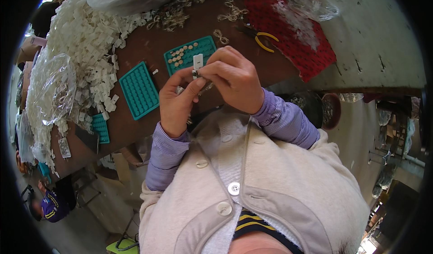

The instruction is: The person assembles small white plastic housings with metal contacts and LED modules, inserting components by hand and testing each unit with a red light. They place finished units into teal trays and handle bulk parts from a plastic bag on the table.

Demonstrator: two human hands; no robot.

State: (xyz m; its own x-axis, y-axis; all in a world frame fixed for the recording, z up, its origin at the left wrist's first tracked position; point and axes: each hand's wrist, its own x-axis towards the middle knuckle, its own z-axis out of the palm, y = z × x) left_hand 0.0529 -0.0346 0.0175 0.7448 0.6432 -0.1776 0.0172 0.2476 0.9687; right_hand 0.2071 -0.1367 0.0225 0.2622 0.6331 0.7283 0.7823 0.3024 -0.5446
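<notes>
In front of my chest, my left hand [178, 103] pinches a small white rectangular plastic piece [198, 61] upright between thumb and fingers. A small dark part shows low on that piece, near the thumb. My right hand [237, 78] is closed against its right side, fingertips pressed together; what exactly they grip is hidden. Some thin, pale strand-like material hangs below the two hands. Just beyond my fingers lies a teal tray [207, 47] bearing several round beige discs [178, 55].
A second teal tray [140, 91] and a smaller one [100, 128] lie left, beside a big heap of white plastic pieces [90, 42]. Coiled cords [221, 36], yellow-handled pliers [265, 41] and red cloth [311, 55] are farther off. Another person [54, 206] is at lower left.
</notes>
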